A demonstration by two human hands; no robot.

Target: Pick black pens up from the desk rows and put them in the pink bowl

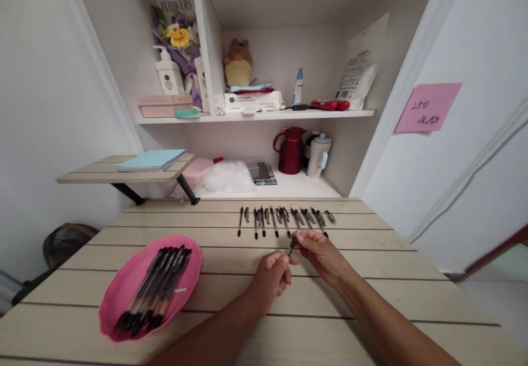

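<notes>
My left hand (271, 279) is closed around the lower part of a pen (293, 242), most of whose barrel is hidden in the fist. The pen's black grip and pale tip show, pointing up and away. At that tip end, the thumb and fingers of my right hand (319, 251) are pinched on the pen; whether they hold a small part there as well, I cannot make out. Just beyond my hands, several uncapped pens (263, 222) and loose dark caps (330, 217) lie in a row on the slatted tabletop (231, 278).
A pink scalloped tray (113, 289) with several capped pens (159, 283) stands at the left. Behind it, a small raised stand (91, 174) bears coloured paper (150, 159). At the back are a plastic bag (229, 176), a red jug (291, 151) and a pale tumbler (318, 157).
</notes>
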